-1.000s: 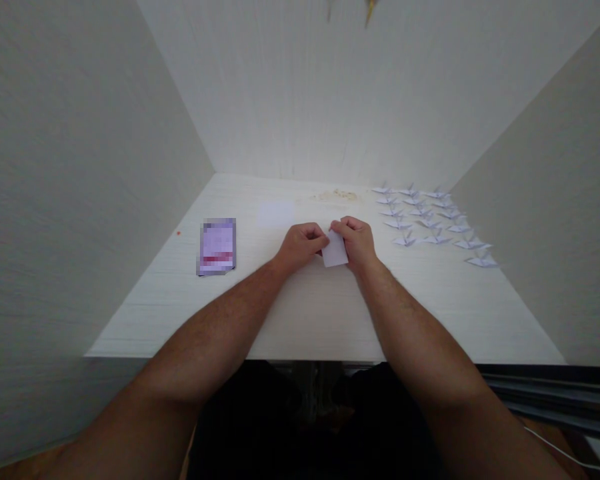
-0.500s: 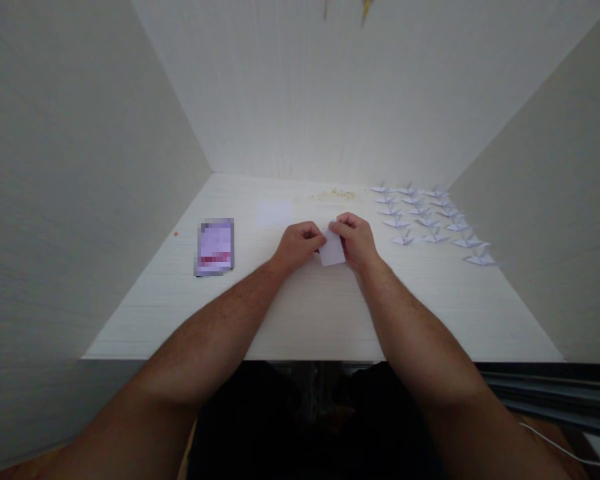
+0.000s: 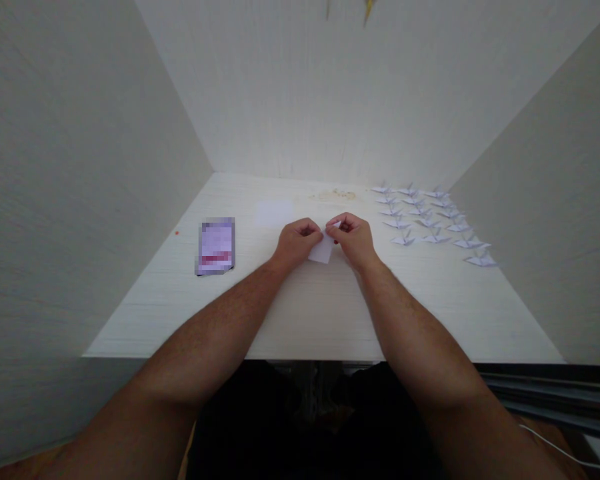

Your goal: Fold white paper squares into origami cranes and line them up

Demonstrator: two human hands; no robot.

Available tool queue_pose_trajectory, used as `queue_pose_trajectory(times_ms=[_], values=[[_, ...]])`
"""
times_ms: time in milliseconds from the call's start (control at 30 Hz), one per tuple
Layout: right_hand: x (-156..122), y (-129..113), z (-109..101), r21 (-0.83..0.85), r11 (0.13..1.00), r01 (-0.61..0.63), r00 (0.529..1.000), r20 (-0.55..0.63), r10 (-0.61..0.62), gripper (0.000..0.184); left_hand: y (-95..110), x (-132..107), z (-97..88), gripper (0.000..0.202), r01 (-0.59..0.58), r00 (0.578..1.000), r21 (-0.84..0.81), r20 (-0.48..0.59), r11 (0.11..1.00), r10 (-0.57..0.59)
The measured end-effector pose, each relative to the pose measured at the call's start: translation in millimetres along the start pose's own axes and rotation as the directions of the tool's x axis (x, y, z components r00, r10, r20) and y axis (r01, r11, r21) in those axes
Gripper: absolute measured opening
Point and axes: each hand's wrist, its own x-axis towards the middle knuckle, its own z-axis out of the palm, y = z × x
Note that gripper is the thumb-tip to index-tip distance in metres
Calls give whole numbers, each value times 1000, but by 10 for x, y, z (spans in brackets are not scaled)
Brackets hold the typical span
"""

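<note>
My left hand [image 3: 295, 241] and my right hand [image 3: 353, 239] meet at the middle of the white table [image 3: 305, 313]. Both pinch a small folded white paper [image 3: 322, 251] by its upper edge, fingers curled. The paper hangs down between the two hands, just above the tabletop. Parts of it are hidden behind my fingers.
Several folded paper cranes [image 3: 430, 223] lie in rows at the back right. A flat purple packet [image 3: 216, 246] lies at the left, with a pale sheet [image 3: 275, 213] behind my hands. White walls close in on three sides. A tiny red speck [image 3: 177, 233] marks the left edge.
The paper has shifted left and tilted between my fingertips, and both hands have drawn slightly closer over its top edge.
</note>
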Motion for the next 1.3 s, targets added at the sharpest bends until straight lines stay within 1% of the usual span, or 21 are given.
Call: queue_pose_trajectory(times_ms=[67,167,267,433,533,667,733,800,867,933,1000,1167,1233,1300], values=[[-1,1,0,-54,998,-14,1000,-9,13,15,-7,13,-6,15,-3,1000,-10,-20,1000,3],[-1,10,5,-88,996,-31,1000,-5,31,19,-21,28,-12,21,6,1000,-41,-14,999,-6],[2,33,4,-83,996,-38,999,-8,38,19,-30,32,-12,22,50,998,-83,-18,995,-52],[22,108,1,-49,997,-58,997,-46,56,18,-42,42,-4,18,109,993,-147,-28,983,-115],[34,125,-2,-24,998,-53,997,-63,52,19,-61,63,-4,16,114,991,-156,-49,981,-123],[37,93,-14,-18,998,-58,994,-92,56,18,-84,79,-7,18,93,991,-158,-76,983,-106],[32,78,-13,-21,997,-77,994,-78,76,21,-82,71,-5,19,70,994,-132,-71,989,-79],[26,76,-8,-3,995,-97,994,-53,97,22,-73,56,-1,20,42,998,-109,-43,993,-47],[22,83,-1,41,994,-102,994,-45,104,23,-64,41,6,23,27,1000,-121,-1,992,-28],[20,91,2,96,990,-101,994,-39,105,22,-59,34,11,25,32,999,-144,16,989,-30],[22,92,-3,121,987,-103,994,-23,106,22,-58,35,14,22,45,999,-153,-12,987,-47],[43,67,-31,82,992,-95,995,25,93,19,-60,61,-2,17,95,988,-165,-109,982,-113],[50,62,-39,86,991,-100,994,47,96,21,-54,74,-14,17,113,984,-174,-114,978,-134],[53,66,-41,86,989,-121,992,51,116,24,-42,85,-27,17,133,984,-222,-89,966,-156]])
